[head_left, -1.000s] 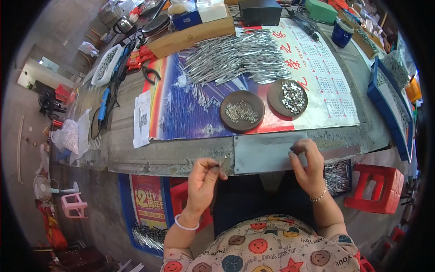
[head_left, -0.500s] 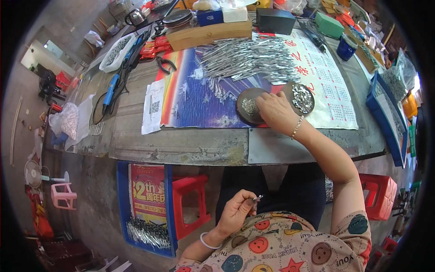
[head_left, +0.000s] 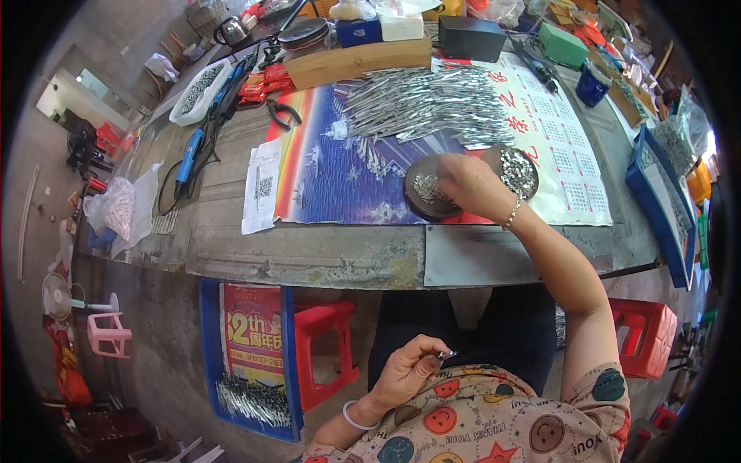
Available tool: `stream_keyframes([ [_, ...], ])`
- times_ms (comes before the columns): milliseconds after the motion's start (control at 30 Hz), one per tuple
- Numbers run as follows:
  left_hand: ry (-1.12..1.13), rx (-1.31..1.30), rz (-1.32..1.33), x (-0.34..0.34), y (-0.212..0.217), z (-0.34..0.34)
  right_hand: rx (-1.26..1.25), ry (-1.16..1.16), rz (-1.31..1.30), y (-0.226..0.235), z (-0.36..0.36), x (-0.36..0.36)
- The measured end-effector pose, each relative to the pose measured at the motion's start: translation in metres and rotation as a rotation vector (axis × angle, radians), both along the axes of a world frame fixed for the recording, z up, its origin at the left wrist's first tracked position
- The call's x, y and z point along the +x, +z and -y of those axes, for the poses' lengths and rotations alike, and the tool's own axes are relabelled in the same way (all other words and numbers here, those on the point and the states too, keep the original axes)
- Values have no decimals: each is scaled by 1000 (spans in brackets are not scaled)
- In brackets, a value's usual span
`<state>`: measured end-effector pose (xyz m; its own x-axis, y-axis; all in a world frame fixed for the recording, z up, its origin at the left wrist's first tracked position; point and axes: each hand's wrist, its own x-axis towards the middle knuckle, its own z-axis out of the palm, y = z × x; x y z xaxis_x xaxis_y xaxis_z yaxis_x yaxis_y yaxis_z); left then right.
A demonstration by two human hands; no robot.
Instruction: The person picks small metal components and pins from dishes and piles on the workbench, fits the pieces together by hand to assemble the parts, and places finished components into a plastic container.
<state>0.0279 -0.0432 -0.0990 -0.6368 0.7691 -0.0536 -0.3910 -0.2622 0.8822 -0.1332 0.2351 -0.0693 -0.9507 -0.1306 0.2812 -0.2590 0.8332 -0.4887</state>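
Observation:
My right hand (head_left: pixel 477 190) is over a round brown dish (head_left: pixel 417 207) of tiny metal pieces (head_left: pixel 427 187). Its fingers are drawn together at the pieces, and whatever they grip is hidden. Partly behind that hand, a second round dish (head_left: pixel 534 159) holds larger shiny metal bits (head_left: pixel 518 171). Low in front of my body, my left hand (head_left: pixel 407 373) pinches a small shiny metal piece (head_left: pixel 446 355) between thumb and forefinger. Beyond the dishes, a wide pile of slim silvery metal strips (head_left: pixel 424 104) lies on a printed calendar sheet (head_left: pixel 309 185).
Black-handled pliers (head_left: pixel 283 115) and a blue corded tool (head_left: pixel 187 158) lie to the left. A wooden block (head_left: pixel 359 63) backs the pile. Right, a blue tray (head_left: pixel 656 208) leans at the table's edge. Below left, another blue tray (head_left: pixel 208 355) holds metal strips beside a red stool (head_left: pixel 328 351).
My right hand has shifted slightly, its fingers still at the small pieces in the dish. My left hand keeps its pinch with little movement. The whole view has tilted a little.

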Motion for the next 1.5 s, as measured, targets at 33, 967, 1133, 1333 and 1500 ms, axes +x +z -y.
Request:
stream_keyframes([
  [33, -5, -4, 0, 1, 0, -2, -73, -13, -5, 3, -1, -1],
  [967, 31, -135, -11, 2, 30, -45, -923, 267, 218, 41, 6, 150],
  [1133, 70, -136, -137, 0, 34, -46, -1315, 440, 541, 26, 19, 166],
  [1333, 64, -225, -498, -9, 39, -46, -1493, 465, 643, 17, 23, 171],
  [1500, 68, -287, -632, -15, 35, -42, -1448, 482, 705, 15, 26, 171],
])
